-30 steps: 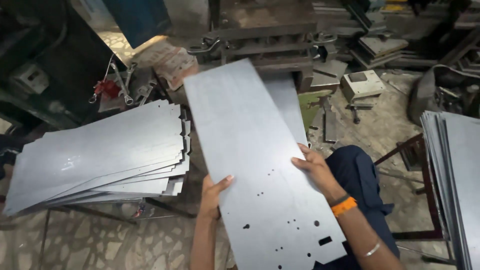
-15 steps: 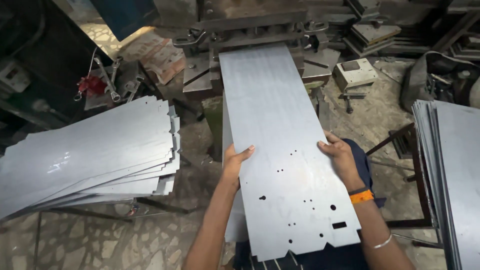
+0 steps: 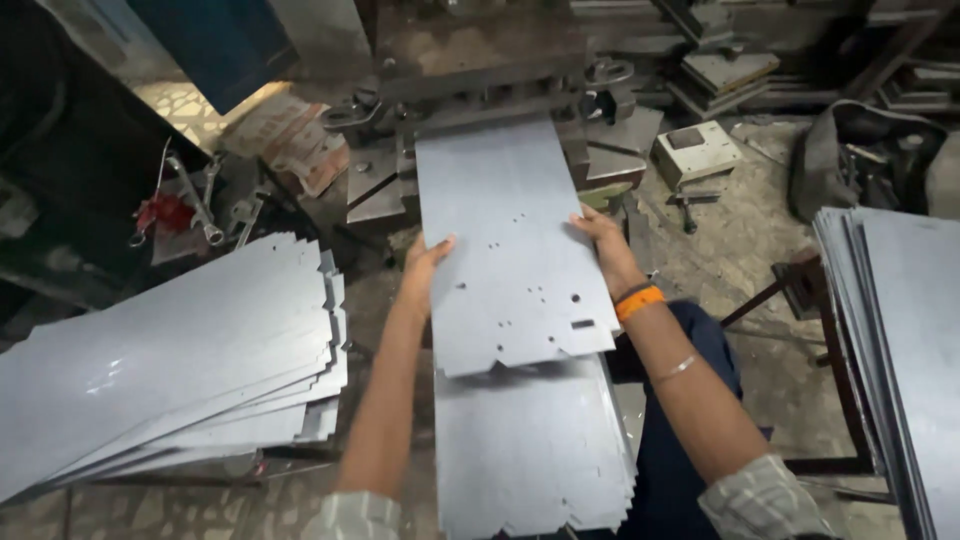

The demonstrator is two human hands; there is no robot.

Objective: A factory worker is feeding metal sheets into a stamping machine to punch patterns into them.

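Observation:
I hold a long grey metal sheet point(image 3: 505, 240) with small punched holes and a slot near its close end. My left hand point(image 3: 424, 268) grips its left edge and my right hand point(image 3: 600, 235) grips its right edge; an orange band sits on that wrist. The sheet's far end lies under the dark press machine point(image 3: 480, 75). Beneath the near end rests a stack of similar sheets point(image 3: 530, 450) across my lap.
A fanned pile of grey sheets point(image 3: 170, 360) lies at the left. Another stack of sheets point(image 3: 900, 340) stands on a frame at the right. Wrenches point(image 3: 200, 205) and a red object lie by the machine. A small white box point(image 3: 697, 152) sits on the floor.
The sheet has swung from a slant to straight ahead and slid forward into the press. Both hands moved forward with it along its edges.

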